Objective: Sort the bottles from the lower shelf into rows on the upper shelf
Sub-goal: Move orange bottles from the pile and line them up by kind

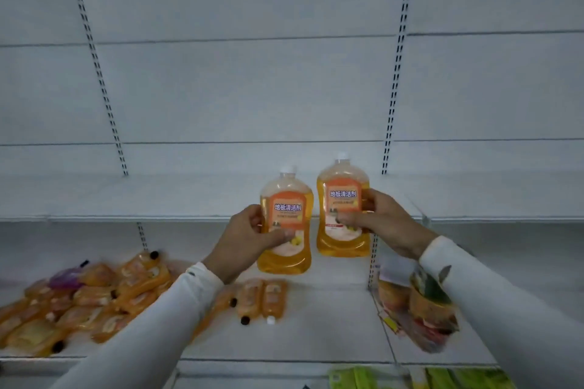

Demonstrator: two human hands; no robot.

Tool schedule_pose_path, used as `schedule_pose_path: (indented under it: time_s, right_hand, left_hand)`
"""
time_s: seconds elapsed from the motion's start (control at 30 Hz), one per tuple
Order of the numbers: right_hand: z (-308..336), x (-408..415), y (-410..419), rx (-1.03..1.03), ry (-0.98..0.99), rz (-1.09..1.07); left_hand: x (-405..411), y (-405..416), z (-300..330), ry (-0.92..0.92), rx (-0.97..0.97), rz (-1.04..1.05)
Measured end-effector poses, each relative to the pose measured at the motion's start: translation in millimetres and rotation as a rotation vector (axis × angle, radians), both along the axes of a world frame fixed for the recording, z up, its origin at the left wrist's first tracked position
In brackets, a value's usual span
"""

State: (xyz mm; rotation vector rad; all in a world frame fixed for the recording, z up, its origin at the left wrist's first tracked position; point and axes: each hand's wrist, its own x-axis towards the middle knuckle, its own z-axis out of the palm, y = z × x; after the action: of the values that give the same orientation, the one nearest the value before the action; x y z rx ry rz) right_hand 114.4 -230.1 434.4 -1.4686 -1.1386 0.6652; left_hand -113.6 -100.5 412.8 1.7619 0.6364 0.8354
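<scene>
I hold two upright orange bottles with white caps and orange labels in front of the upper shelf (158, 199). My left hand (249, 240) grips the left bottle (286, 224) by its side. My right hand (382, 221) grips the right bottle (343, 211), a little higher. Both bottle bases hang below the upper shelf's front edge, in front of the gap between the shelves. On the lower shelf (316, 325), a heap of orange bottles (88, 303) lies on its side at the left, with a few more (262, 300) under my left wrist.
A purple-capped bottle (64, 278) lies in the left heap. Mixed colourful packages (417, 309) sit on the lower shelf to the right, behind a wire divider. Green packs (426, 377) show on the shelf below. Slotted uprights (395, 88) run up the back wall.
</scene>
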Motion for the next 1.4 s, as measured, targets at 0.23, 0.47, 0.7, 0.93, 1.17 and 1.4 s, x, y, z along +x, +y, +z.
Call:
schedule_pose_path:
  time_s: [0.23, 0.47, 0.7, 0.93, 1.17, 1.4]
  right_hand:
    - [93, -39, -5, 0.158, -0.128, -0.018]
    - [116, -99, 30, 0.210, -0.165, -0.006]
    - [119, -179, 121, 0.214, -0.194, 0.092]
    - [124, -275, 289, 0.240, -0.191, 0.346]
    - [115, -391, 457, 0.263, -0.154, 0.670]
    - [110, -526, 573, 0.256, -0.100, 0.905]
  left_hand:
    - [-31, 2, 92, -0.154, 0.182, 0.009]
    - [-100, 39, 113, -0.159, 0.215, 0.042]
    - [-207, 105, 95, -0.141, 0.198, 0.183]
    - [-331, 194, 92, -0.140, 0.150, 0.449]
    - [-448, 266, 89, -0.113, 0.146, 0.767]
    - [-563, 315, 80, -0.095, 0.116, 1.009]
